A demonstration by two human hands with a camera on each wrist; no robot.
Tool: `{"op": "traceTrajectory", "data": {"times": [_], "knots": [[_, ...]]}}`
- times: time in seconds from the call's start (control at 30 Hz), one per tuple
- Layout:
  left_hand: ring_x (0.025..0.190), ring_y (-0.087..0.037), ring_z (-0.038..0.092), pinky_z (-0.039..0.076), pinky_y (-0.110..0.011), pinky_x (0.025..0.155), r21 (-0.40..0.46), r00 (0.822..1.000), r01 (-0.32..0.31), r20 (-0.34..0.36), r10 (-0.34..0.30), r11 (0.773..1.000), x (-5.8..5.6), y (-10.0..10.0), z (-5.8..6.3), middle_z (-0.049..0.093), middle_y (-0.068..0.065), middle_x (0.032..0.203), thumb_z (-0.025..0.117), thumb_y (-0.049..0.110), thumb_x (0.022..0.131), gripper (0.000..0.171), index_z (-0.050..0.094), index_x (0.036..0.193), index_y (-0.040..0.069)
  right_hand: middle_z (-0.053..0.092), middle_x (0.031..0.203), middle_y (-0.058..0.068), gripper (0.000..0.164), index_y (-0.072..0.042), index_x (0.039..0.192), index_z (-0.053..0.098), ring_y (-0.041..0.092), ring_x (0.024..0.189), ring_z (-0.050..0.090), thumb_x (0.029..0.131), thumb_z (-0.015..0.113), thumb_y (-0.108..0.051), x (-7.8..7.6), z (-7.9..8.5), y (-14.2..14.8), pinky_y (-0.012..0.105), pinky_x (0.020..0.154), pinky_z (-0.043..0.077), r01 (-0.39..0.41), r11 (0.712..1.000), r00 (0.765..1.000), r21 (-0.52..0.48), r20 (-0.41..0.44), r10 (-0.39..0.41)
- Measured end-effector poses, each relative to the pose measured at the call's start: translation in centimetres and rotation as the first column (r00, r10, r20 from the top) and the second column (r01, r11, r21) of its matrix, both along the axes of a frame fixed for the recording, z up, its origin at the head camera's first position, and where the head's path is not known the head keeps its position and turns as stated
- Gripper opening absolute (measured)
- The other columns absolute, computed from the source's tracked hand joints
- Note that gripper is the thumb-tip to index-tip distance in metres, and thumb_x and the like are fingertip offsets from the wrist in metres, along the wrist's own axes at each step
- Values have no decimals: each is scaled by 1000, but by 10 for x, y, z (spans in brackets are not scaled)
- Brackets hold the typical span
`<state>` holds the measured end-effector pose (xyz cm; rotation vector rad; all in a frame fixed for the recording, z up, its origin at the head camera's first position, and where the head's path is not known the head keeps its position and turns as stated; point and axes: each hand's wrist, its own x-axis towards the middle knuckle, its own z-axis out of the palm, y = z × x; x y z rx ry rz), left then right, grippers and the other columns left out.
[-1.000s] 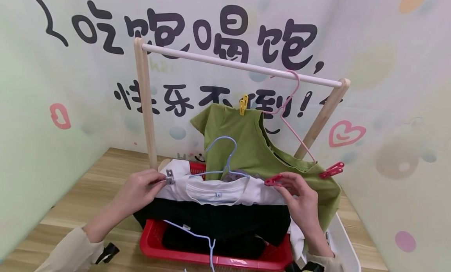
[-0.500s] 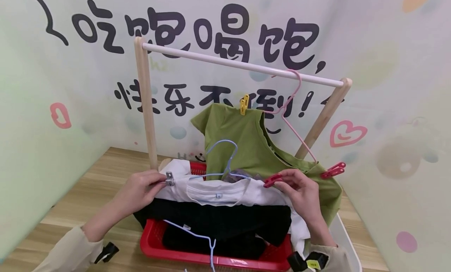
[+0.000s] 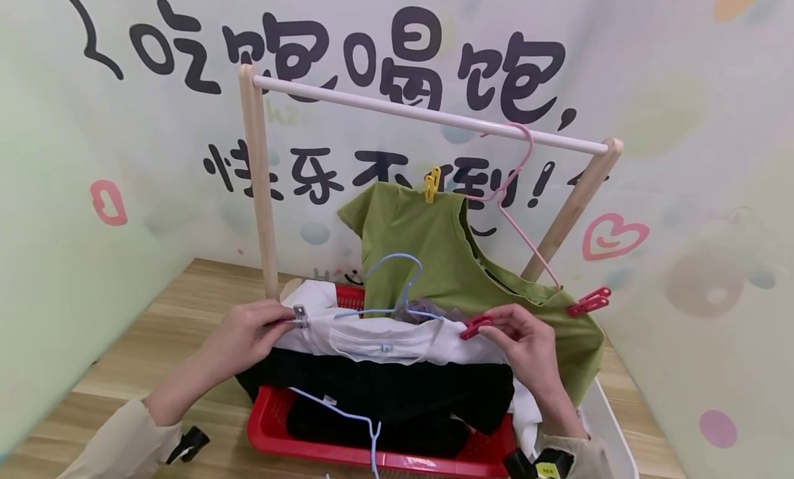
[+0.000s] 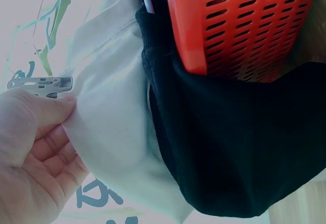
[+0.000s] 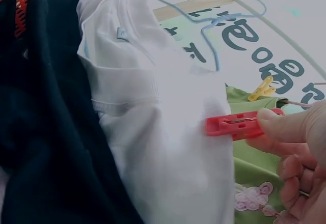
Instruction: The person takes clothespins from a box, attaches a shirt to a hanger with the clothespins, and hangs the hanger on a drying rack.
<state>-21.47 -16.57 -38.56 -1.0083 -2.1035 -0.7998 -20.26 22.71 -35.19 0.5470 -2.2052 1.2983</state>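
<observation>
A white T-shirt [image 3: 459, 344] lies over the basket with a blue hanger [image 3: 406, 289] in its neck. My left hand [image 3: 257, 334] pinches the shirt's shoulder edge, right beside a grey clothespin [image 4: 48, 85] clipped on it. Between thumb and fingers of my right hand [image 3: 524, 341] is a red clothespin [image 5: 242, 124]; its tip overlaps the shirt's other shoulder in the right wrist view. A black garment [image 3: 391, 379] lies in front, with a second blue hanger [image 3: 373, 431] showing.
Behind, a green T-shirt [image 3: 403, 245] with yellow [image 3: 431, 185] and red clothespins [image 3: 589, 302] hangs from a pink hanger [image 3: 515, 220] on the wooden rack [image 3: 260, 189]. A red basket [image 3: 273, 437] holds the clothes; a white tub [image 3: 611, 424] stands at right.
My right hand, with the red clothespin, shifts slightly left and down, and the clothespin tilts more. The blue hanger in the white shirt leans a little right. My left hand keeps its place.
</observation>
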Motion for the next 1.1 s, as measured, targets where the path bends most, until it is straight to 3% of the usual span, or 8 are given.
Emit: {"op": "traceTrajectory", "data": {"times": [0.17,0.3,0.6,0.83,0.97,1.1], "knots": [[64,-7,55,48,-15,57,7,1000,2,-15,-2,1000,0,0,1,66,-4,78,75,-15,61,28,69,83,1,67,77,19,28,8,93,63,7,57,52,69,71,18,12,12,-10,18,47,41,-16,995,1000,97,-20,18],[64,-9,55,49,-16,57,17,1000,2,-26,-2,1000,0,0,1,66,-3,78,76,-16,58,31,69,83,1,68,82,17,36,9,102,62,8,57,49,68,73,16,19,16,-13,18,49,42,-1,990,1000,144,-24,5],[63,-8,53,46,-15,56,24,1000,15,-28,-15,1000,-2,1,-1,65,-3,77,76,-16,57,32,69,83,2,69,90,13,49,0,111,63,5,64,55,66,76,14,13,-13,6,15,54,46,49,989,997,140,-65,-40],[62,-7,52,45,-14,55,29,999,24,-35,-23,999,-2,1,-1,65,-3,77,75,-17,57,33,69,83,2,68,93,19,42,4,106,64,5,72,61,67,74,17,14,-21,19,13,60,48,48,989,998,139,-57,-40],[63,-7,53,47,-14,56,23,1000,12,-26,-11,1000,-1,1,-1,65,-2,77,76,-16,58,31,69,83,1,69,94,14,36,1,100,67,8,74,63,68,75,14,14,-26,22,14,63,50,83,983,996,162,-39,-78],[64,-6,54,48,-14,58,16,1000,1,-22,-1,1000,0,1,1,65,-2,77,76,-16,59,29,69,83,1,70,91,7,33,-4,96,69,12,76,63,67,77,11,13,-28,22,18,65,51,126,967,991,221,-75,-111]]}}
